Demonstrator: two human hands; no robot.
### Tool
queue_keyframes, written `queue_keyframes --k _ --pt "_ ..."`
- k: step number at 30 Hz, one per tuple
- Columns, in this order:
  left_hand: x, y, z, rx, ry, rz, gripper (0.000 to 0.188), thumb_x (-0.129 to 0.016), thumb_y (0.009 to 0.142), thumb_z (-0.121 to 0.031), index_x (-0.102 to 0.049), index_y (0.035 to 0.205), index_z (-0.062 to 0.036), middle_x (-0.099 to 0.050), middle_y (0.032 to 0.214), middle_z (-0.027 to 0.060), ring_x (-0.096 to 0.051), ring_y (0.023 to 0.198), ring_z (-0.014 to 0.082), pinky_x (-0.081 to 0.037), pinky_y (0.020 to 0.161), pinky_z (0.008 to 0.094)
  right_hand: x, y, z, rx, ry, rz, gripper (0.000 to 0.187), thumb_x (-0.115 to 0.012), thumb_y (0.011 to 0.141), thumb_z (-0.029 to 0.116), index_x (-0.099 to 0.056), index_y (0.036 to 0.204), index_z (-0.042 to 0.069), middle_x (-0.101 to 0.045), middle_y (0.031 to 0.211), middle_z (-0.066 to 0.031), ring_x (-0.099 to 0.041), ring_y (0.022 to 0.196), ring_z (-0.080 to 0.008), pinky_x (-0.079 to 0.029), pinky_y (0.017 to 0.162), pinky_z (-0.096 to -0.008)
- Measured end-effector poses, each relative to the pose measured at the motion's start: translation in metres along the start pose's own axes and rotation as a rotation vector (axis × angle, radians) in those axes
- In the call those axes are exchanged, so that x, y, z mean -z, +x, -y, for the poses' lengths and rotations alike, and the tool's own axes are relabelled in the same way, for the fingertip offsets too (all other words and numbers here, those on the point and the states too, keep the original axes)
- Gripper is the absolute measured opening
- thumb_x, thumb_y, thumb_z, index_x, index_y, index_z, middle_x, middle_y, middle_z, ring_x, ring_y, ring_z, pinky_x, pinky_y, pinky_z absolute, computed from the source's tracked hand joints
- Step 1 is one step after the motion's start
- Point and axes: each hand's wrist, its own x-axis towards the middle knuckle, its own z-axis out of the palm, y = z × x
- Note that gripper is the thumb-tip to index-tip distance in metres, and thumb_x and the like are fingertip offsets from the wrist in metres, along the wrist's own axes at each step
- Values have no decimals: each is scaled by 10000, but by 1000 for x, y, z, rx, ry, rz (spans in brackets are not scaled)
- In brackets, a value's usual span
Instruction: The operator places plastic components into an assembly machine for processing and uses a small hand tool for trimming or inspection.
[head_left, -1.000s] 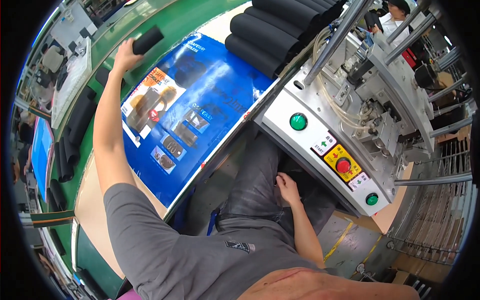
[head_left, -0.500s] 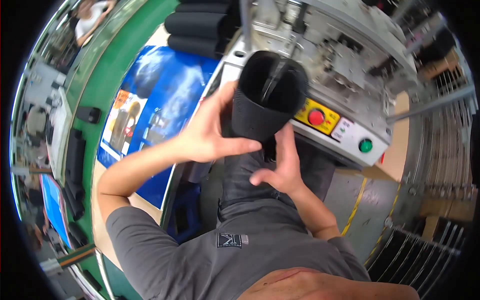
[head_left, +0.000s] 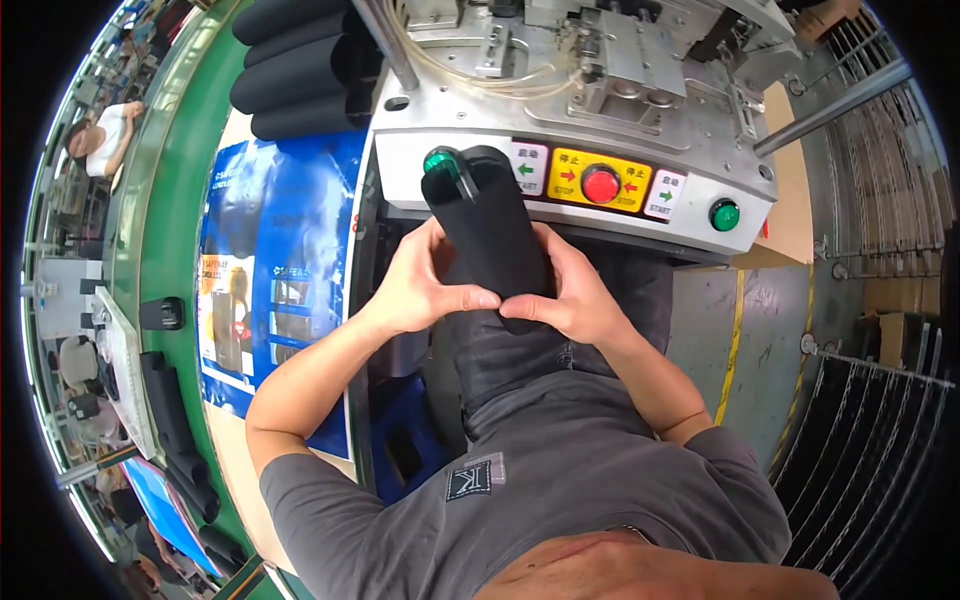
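A black, flattened tube-like sleeve [head_left: 497,235] with a ribbed look is held in front of my body, its open end pointing away toward the machine. My left hand [head_left: 412,285] is closed on its left side, the thumb pressing across the near end. From the right, my right hand [head_left: 575,293] grips the same sleeve, its thumb tip almost meeting the left one. The fingers beneath the sleeve are hidden. Beyond the sleeve's open end, a green button [head_left: 437,162] on the machine front is partly covered.
The metal machine [head_left: 470,118] stands ahead, with a red stop button [head_left: 601,184] and another green button [head_left: 725,214]. Several black tubes [head_left: 300,75] lie stacked far left, behind a blue printed sheet [head_left: 315,235]. A wire rack [head_left: 860,440] stands right. One person [head_left: 105,145] sits far left.
The sleeve's wide round mouth has narrowed, and the sleeve sits lower between my hands. My right hand has closed around its right side. The view has shifted, bringing the machine's button panel into full sight.
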Motion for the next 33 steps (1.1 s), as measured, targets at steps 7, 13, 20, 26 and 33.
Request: queue_keyframes --k 7,13,20,26,33 --pt "-12 0 -18 -159 354 -178 722 -1077 655 -123 -649 1225 -7 -735 1088 87 -679 980 200 -539 973 343 -14 -3 -7 188 -183 -252 933 -909 767 82 -424 1561 13 -579 1470 -192 -580 1342 -316 -430 1177 -419" --pt "-31 -4 -21 -388 580 -248 780 -1127 578 -258 -649 1144 -14 -674 954 61 -622 834 206 -541 832 325 6 -8 -15 375 -169 -234 929 -871 768 50 -414 1577 5 -495 1501 -184 -527 1375 -356 -406 1202 -433" --pt "-58 86 -114 -981 1087 267 705 -835 877 -645 -671 1199 -40 -658 1255 135 -560 1162 339 -401 1084 500 43 -54 24 434 106 -62 963 -862 775 -4 -410 1625 16 -523 1535 -178 -527 1404 -348 -384 1223 -440" --pt "-39 273 -191 -918 1334 91 482 -730 1012 -355 -660 1363 -33 -650 1438 158 -604 1297 353 -495 1098 462 68 -74 10 377 436 -79 973 -824 876 149 -335 1711 46 -500 1664 -206 -532 1481 -362 -420 1234 -442" --pt "10 352 -185 -676 1493 151 559 -795 960 -298 -587 1405 -30 -710 1242 222 -678 1094 410 -533 997 490 87 -100 -21 211 876 -8 871 -727 981 458 -396 1678 54 -595 1520 -303 -613 1382 -428 -494 1168 -478"
